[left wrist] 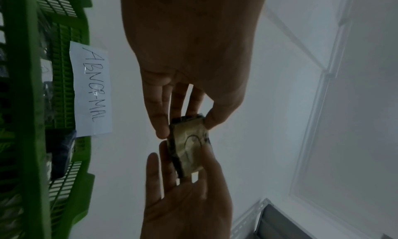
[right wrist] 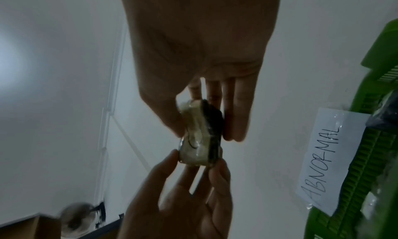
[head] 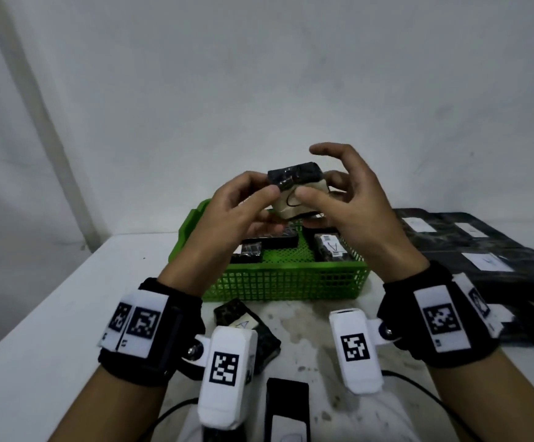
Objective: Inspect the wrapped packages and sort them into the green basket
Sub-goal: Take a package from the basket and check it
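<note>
While both hands pinch one small wrapped package (head: 294, 186) at the centre of the head view, it hangs in the air above the far side of the green basket (head: 278, 282); the left hand (head: 237, 205) nips its left end between thumb and fingers; the right hand (head: 345, 199) nips the right end with thumb and lower fingers, its index finger lifted clear; the package's long axis runs left to right across the frame, dark face up, pale face toward the wearer; the basket lies directly below and nearer, so the drop looks short; neither hand seems closer; a paper label (left wrist: 92, 91) reading ABNORMAL hangs on the basket's far wall.
</note>
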`<control>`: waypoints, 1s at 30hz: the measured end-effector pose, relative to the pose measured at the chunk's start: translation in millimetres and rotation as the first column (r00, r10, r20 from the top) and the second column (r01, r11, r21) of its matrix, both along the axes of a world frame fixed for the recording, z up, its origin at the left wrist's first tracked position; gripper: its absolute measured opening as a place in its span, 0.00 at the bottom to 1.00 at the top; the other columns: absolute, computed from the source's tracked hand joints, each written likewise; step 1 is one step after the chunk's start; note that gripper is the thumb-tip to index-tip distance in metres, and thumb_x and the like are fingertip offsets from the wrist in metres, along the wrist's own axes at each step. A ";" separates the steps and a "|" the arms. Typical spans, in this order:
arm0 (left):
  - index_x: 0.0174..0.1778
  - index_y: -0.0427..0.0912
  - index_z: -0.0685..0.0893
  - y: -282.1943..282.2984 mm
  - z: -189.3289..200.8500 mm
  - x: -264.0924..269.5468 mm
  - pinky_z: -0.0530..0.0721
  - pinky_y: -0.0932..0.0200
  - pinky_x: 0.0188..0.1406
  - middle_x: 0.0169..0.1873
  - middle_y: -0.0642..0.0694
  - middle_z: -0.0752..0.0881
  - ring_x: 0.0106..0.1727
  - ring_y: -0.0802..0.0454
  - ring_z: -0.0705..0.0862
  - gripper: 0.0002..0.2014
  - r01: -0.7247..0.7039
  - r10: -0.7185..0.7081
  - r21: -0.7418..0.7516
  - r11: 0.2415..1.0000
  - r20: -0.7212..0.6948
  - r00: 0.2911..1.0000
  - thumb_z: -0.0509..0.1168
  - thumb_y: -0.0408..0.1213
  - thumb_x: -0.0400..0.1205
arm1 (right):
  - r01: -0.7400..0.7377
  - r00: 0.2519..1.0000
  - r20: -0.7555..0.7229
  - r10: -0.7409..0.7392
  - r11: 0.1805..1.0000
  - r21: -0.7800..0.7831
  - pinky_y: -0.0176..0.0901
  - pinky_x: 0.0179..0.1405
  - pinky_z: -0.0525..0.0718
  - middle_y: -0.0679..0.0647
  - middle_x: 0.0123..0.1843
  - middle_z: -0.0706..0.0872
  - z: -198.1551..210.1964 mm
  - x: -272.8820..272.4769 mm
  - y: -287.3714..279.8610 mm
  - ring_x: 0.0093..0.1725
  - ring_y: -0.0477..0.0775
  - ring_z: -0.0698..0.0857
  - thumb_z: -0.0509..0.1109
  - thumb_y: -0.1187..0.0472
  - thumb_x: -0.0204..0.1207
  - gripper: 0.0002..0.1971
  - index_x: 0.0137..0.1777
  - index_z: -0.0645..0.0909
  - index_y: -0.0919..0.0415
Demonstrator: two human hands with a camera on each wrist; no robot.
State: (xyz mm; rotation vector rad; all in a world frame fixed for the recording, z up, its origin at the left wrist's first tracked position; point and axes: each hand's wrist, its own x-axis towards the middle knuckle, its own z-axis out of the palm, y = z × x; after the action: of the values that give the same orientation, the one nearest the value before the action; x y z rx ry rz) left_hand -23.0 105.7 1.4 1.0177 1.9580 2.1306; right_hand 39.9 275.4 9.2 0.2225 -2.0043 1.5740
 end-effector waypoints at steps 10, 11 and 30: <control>0.65 0.53 0.83 -3.2 2.0 5.8 0.89 0.53 0.55 0.62 0.48 0.86 0.57 0.51 0.91 0.17 -0.029 -0.007 -0.156 0.987 -0.225 0.974 0.71 0.43 0.80 | 0.008 0.995 0.104 0.004 0.993 -0.119 0.55 0.49 0.92 0.50 0.38 0.92 1.1 -2.8 4.4 0.39 0.51 0.91 0.74 0.67 0.78 0.09 0.55 0.84 0.56; 0.67 0.52 0.83 -1.4 1.5 6.5 0.90 0.51 0.55 0.62 0.47 0.87 0.56 0.50 0.92 0.17 -0.020 -0.011 -0.152 0.988 -0.201 0.980 0.70 0.44 0.81 | 0.032 0.996 0.082 -0.024 0.994 -0.104 0.58 0.50 0.92 0.50 0.37 0.92 -0.2 -3.8 2.9 0.39 0.52 0.91 0.75 0.66 0.76 0.09 0.53 0.84 0.53; 0.72 0.47 0.81 -2.9 1.1 5.4 0.91 0.48 0.50 0.59 0.49 0.87 0.50 0.45 0.93 0.22 -0.027 0.011 -0.120 0.992 -0.132 0.991 0.71 0.45 0.82 | 0.014 0.995 -0.102 -0.011 0.999 0.036 0.50 0.46 0.92 0.51 0.45 0.91 1.2 -1.3 8.6 0.46 0.55 0.92 0.77 0.70 0.75 0.09 0.44 0.86 0.54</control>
State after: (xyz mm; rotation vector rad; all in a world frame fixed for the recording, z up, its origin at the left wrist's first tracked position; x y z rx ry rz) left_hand -17.5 102.8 2.5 1.1491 2.1339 1.9720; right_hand 38.6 284.0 10.4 0.2980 -1.9528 1.4893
